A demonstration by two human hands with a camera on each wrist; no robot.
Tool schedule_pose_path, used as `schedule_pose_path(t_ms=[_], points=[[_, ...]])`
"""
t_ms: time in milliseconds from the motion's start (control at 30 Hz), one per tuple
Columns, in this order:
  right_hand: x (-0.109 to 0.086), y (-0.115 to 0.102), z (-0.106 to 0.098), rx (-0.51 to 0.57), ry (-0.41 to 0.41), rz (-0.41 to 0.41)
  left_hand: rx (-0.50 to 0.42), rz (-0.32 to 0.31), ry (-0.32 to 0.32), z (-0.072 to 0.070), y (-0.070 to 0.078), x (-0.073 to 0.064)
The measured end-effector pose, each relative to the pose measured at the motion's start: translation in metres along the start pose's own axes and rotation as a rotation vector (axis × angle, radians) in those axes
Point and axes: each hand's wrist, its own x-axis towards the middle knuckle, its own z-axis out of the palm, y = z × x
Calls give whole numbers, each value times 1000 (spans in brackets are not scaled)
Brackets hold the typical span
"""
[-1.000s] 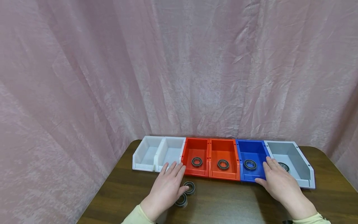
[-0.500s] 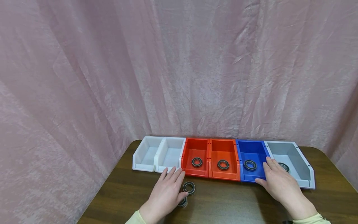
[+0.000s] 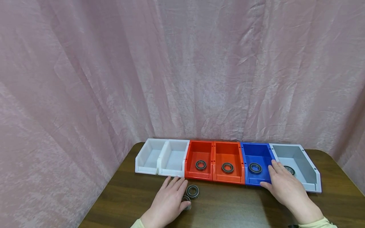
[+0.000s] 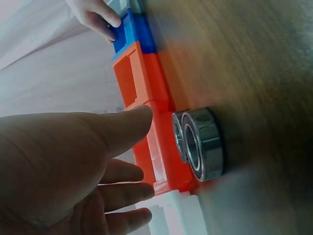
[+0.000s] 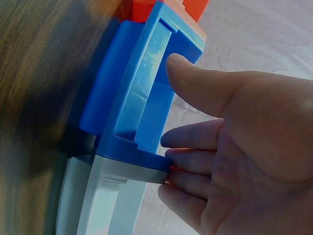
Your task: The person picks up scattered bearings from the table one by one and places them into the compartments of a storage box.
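Already four black-and-steel ring bearings lie in the red, blue and grey plastic bins; both white bins hold none. Left hand, fingers relaxed, touches two loose bearings before them; right hand, fingers straight, rests on the blue bin.

A creased pink curtain hangs behind a dark wooden table — evenly, softly lit.

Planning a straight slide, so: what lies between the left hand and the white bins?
Only bare table: the head view shows nothing between the left hand and the white bins; the two bearings lie beside the hand.
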Motion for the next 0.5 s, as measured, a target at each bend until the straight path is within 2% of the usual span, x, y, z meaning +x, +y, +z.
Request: schedule_pose_path(t_ms=[167,400,500], points=[[0,0,0,0,4,0,-6,-4,-12,1,-1,-2],[-1,-1,0,2,8,-4,-33,-32,-86,2,-1,-4],[-1,-1,0,1,5,-5,-27,-33,-97,4,-1,-4]])
